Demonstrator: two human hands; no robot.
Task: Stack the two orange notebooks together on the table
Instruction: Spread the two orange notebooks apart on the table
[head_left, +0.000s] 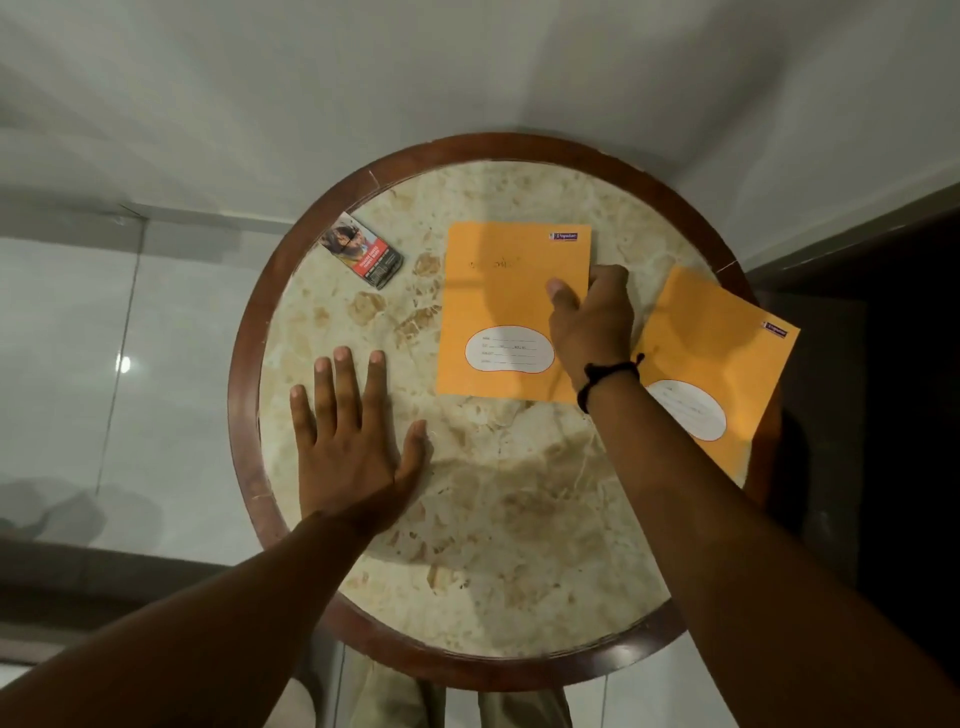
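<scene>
Two orange notebooks lie on a round marble table (498, 519). One orange notebook (504, 296) lies flat near the table's middle, its white label toward me. My right hand (592, 322) grips its right edge, thumb on the cover and fingers curled around the edge. The second orange notebook (727, 353) lies tilted at the table's right rim, partly overhanging it, and my right forearm hides its lower left part. My left hand (353, 436) rests flat on the marble to the left, fingers spread, holding nothing.
A small printed pack (363, 249) lies at the table's far left. The table has a raised dark wooden rim (244, 364). White walls stand behind it, and glossy floor tiles (62, 364) show to the left.
</scene>
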